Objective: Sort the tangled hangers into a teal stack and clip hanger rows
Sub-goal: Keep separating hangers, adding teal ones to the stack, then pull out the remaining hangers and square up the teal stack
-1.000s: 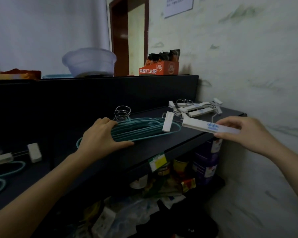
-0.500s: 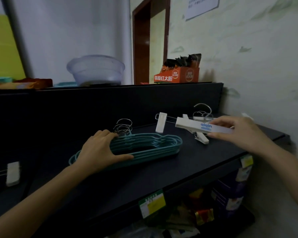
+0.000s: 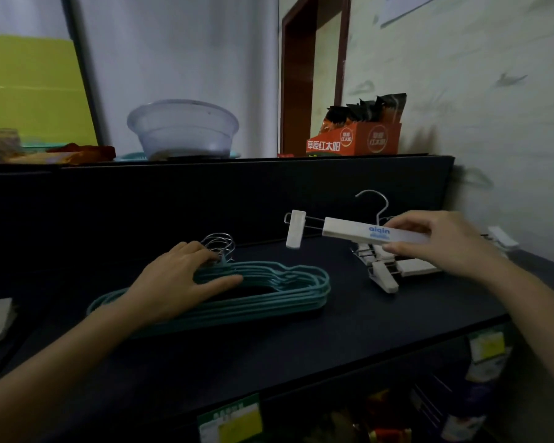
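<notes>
The left hand (image 3: 186, 279) lies flat, fingers spread and fairly straight, on a stack of thin teal matte-coated hangers (image 3: 301, 302) resting on the dark matte shelf (image 3: 301, 346). Their looped steel wire hooks (image 3: 219, 244) bunch just beyond the fingertips. The right hand (image 3: 445, 241) pinches the long flat white plastic bar of a clip hanger (image 3: 359, 232), thumb below and fingers above. The bar is printed with blue lettering and is held off the shelf. One blocky white clip (image 3: 296, 230) hangs from its wire end. Beneath it a pile of white clip hangers (image 3: 387, 273) lies on the shelf. A translucent round plastic bowl (image 3: 183, 129) and an orange cardboard carton (image 3: 355, 143) sit on the upper ledge.
</notes>
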`<state>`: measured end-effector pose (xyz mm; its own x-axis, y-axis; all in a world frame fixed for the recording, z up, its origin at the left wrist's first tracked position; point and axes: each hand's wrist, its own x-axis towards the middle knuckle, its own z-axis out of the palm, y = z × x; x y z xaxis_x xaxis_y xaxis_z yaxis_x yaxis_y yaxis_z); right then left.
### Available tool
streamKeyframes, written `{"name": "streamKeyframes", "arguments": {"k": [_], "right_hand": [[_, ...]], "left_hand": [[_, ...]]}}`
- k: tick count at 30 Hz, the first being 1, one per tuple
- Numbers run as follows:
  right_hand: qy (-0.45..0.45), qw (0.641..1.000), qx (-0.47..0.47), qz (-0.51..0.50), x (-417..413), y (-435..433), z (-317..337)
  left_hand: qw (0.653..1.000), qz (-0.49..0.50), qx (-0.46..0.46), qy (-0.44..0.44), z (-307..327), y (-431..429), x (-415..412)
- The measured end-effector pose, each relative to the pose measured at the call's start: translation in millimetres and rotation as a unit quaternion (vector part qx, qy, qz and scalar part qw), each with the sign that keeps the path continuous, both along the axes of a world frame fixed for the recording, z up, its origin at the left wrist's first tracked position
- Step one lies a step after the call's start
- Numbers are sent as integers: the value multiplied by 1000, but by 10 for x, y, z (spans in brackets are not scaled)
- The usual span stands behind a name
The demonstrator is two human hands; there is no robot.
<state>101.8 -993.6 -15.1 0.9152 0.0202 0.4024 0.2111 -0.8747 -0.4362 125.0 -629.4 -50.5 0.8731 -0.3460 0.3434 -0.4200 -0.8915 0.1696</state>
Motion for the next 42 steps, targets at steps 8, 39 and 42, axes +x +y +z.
{"name": "streamKeyframes", "arguments": {"k": [8,39,42], "right_hand": [[-2,1000,-18,3,366,-937,122],[-49,935,-173,306,1106,-244,193],[-64,922,-160,347,1004,230,189]], "left_hand": [[998,-24,44,-40,150,-1042,218],[967,201,27,-151,121,-1133,-297],[959,240,24,-148,90,-826,-620]]}}
